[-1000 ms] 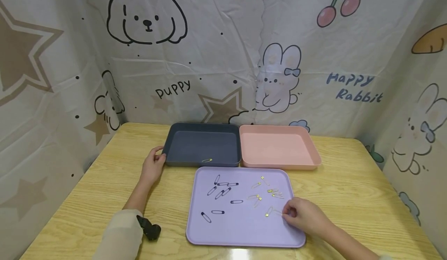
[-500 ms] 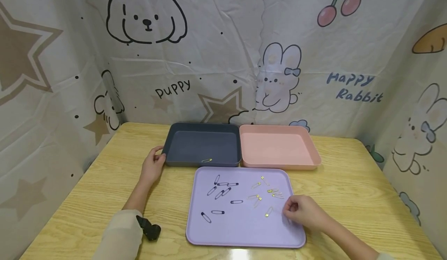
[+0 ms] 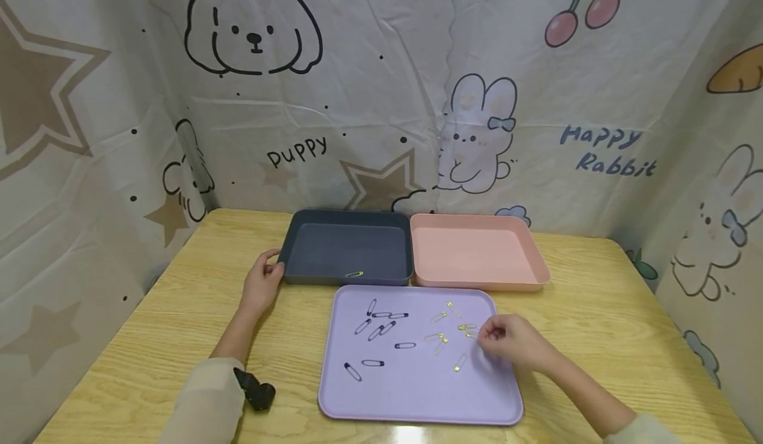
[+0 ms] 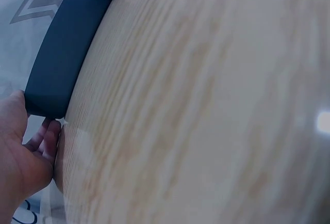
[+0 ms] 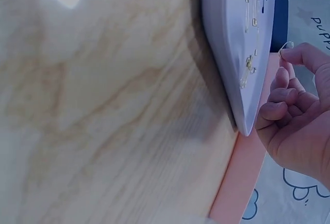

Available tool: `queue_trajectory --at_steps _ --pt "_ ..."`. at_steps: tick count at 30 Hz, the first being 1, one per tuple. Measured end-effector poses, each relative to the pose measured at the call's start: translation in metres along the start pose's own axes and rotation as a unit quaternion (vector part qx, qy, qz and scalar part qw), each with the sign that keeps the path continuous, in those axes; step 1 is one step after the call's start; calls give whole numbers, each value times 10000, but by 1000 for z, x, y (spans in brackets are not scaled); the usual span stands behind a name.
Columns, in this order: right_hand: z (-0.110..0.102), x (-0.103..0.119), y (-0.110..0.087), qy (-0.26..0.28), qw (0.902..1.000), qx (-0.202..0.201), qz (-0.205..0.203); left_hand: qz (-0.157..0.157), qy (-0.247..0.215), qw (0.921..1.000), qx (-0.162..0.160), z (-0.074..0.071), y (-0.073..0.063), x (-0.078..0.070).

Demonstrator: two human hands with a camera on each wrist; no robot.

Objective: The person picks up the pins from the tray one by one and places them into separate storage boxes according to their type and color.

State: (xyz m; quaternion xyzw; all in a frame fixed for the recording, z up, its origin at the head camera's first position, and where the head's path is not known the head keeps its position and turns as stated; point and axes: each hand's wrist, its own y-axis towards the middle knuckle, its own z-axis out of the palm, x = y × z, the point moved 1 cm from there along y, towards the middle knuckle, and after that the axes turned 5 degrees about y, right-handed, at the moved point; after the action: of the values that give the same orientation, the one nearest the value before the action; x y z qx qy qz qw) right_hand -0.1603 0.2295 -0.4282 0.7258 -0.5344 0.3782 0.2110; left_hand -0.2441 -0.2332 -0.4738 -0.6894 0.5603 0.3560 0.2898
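Observation:
My right hand (image 3: pixel 515 343) is raised over the right side of the lilac tray (image 3: pixel 417 394). Between its thumb and index finger it pinches a gold safety pin (image 5: pixel 286 46), seen in the right wrist view. Beneath lie several gold safety pins (image 3: pixel 460 363) on the tray's right half; several black safety pins (image 3: pixel 373 363) are spread over its left half. My left hand (image 3: pixel 261 285) holds the near left corner of the dark blue tray (image 4: pixel 62 53), thumb on one side and fingers on the other. One gold safety pin (image 3: pixel 354 274) lies inside that tray.
To the right of the dark tray, side by side with it, stands a pink tray (image 3: pixel 479 248). Both are behind the lilac tray on the wooden table (image 3: pixel 596 325). A printed curtain (image 3: pixel 381 86) hangs around the table's back and sides.
My right hand has lifted a gold safety pin from the lilac tray's right side and moved away from the person, up toward the gold cluster. The left hand has stayed at the dark tray.

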Motion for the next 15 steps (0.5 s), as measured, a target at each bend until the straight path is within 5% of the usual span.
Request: queue_trajectory --at_steps 15 --pt "-1 18 29 -34 9997 -173 -138 69 11 10000 -28 0 1 1"
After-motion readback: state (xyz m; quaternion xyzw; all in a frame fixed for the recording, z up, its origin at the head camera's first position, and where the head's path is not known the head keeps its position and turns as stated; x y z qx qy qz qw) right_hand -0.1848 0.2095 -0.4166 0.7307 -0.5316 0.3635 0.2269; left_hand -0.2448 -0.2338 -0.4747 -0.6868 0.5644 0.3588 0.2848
